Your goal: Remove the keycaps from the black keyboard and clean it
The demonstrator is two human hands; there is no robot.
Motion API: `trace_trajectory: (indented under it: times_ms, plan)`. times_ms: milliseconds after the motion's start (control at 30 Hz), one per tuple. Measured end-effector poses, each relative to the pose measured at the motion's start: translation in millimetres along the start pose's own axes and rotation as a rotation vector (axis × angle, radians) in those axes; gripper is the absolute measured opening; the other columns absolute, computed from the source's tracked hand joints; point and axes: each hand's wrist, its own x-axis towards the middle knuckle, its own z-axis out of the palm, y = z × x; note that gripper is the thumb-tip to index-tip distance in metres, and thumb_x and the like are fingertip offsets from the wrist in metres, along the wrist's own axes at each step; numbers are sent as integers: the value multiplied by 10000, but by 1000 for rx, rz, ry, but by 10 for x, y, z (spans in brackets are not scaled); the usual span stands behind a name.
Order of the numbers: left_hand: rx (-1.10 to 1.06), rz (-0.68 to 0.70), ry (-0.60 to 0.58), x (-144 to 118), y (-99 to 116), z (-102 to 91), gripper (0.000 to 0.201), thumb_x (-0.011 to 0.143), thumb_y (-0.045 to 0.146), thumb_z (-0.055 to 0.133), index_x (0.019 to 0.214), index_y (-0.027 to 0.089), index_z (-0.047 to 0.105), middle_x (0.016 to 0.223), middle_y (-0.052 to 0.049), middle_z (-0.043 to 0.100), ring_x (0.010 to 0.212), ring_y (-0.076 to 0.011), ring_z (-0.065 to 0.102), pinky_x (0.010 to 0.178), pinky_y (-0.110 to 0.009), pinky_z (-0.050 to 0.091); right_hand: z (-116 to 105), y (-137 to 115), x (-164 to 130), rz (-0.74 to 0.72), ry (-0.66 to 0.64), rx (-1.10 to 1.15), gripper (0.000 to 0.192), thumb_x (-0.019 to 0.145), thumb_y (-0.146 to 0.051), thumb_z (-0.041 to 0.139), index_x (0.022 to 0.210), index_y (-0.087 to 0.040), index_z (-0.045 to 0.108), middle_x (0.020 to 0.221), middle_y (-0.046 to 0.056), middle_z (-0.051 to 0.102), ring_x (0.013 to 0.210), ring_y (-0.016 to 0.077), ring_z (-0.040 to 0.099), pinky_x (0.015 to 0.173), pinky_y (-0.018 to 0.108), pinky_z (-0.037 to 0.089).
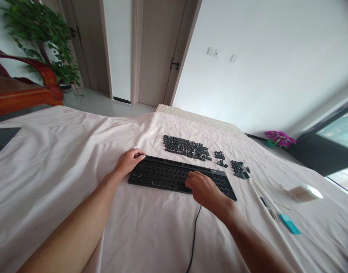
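A black keyboard (165, 176) with its keycaps off lies on the pink bedsheet, bare key sockets facing up. My left hand (127, 162) grips its far left corner, thumb on the top edge. Over the right-middle part of the keyboard, my right hand (202, 185) is closed with fingertips bent down to the sockets. Whatever those fingers pinch, if anything, is hidden. Just beyond the keyboard sit the loose black keycaps (185, 147) in rough rows. Smaller groups of keycaps (219, 154) and number-pad keycaps (239, 169) lie to the right.
A black cable (194, 239) runs from the keyboard toward me. On the right are a teal-handled brush (289, 223), a slim dark tool (265, 203) and a white container of swabs (303, 193). A dark flat object (4, 139) lies at far left.
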Motion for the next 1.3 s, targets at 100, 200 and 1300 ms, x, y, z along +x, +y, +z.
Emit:
trace_trajectory:
  times_ms: [100,200,1300]
  plan:
    - [-4,6,2,1,-5,4,269,807,376,526,966,237,693,934,-6,712,816,-175,638,715,-253,453,-71,55,15,36,-4,-6,336,707,50,468,820,-183,683,904,64,624,885,187,546,691,259,390]
    - [-5,3,0,4,-9,8,268,805,368,522,964,238,693,932,-2,713,812,-173,638,712,-250,452,-105,45,101,5,107,75,338,747,32,469,877,-196,681,938,51,630,919,179,547,721,250,396]
    - [103,-197,-205,69,-154,39,458,815,602,462,1132,297,590,858,37,707,798,-201,656,670,-231,467,492,1096,-949,596,624,1148,340,772,-353,624,1057,-169,636,846,32,665,768,170,608,647,266,463]
